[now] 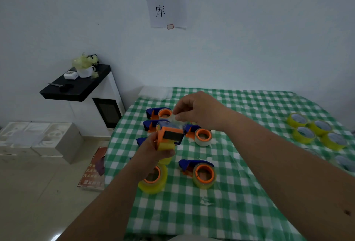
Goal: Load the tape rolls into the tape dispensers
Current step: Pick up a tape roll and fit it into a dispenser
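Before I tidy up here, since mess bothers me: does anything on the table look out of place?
Small torn scraps of tape litter the green checked cloth near the loaded dispensers. Nothing else stands out.

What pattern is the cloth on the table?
Green-and-white checked tablecloth, covering the table; clearest in the head view, the only one.

A green-and-white checked tablecloth (240, 192) covers my table. The dispenser (170, 135) I hold is orange and blue, its roll yellow; the dispensers (197, 171) lying near and far share those colours. Loose yellow tape rolls (315, 131) sit far right; a black shelf (76, 85) stands far left.
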